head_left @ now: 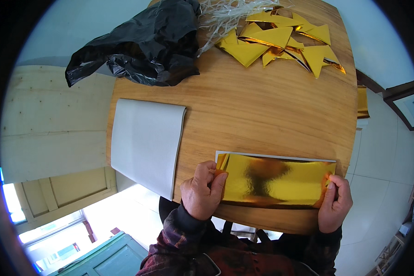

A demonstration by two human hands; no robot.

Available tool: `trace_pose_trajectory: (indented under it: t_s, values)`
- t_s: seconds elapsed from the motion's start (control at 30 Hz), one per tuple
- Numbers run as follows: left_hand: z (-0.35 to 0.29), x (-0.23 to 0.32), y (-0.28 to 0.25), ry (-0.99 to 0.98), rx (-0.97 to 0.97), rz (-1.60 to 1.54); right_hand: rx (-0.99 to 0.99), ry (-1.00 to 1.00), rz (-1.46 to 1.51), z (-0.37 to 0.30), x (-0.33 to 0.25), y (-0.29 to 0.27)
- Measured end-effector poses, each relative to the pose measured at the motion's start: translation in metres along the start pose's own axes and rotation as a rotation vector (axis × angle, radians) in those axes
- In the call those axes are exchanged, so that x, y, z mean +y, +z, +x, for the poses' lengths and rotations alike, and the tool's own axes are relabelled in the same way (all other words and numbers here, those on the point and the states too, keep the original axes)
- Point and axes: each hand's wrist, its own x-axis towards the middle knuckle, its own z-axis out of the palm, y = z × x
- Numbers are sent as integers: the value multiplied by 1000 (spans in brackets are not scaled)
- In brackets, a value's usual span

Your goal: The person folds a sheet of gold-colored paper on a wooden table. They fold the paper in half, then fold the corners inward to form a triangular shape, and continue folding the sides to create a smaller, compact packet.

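A long sheet of shiny gold foil paper [267,181] lies crosswise at the near edge of the wooden table, with a thin white strip showing along its far side. My left hand [202,191] pinches its left end between thumb and fingers. At the right end, my right hand [336,202] grips the sheet in the same way, thumb on top. The gold surface carries a dark reflection, and a narrow crease shows near its left end.
A stack of white paper [147,142] lies left on the table [262,110]. At the back are a crumpled black plastic bag [147,46], clear plastic strips [221,18] and a heap of folded gold pieces [280,39]. More gold paper [363,103] sits beyond the right edge.
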Motion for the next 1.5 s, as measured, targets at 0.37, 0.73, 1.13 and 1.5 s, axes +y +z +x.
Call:
trace_pose_trajectory:
  t_s: [0.37, 0.73, 1.13, 1.5]
  values:
    - [2, 5, -2, -37, -2, -11, -11, 28, 16, -1, 3, 0]
    - [3, 6, -1, -19, 20, -43, -5, 13, 9, 0, 3, 2]
    - [2, 4, 1, -82, 12, -68, -3, 32, 0, -1, 3, 2]
    - [1, 2, 5, -52, 33, -88, 1, 11, -1, 0, 4, 2]
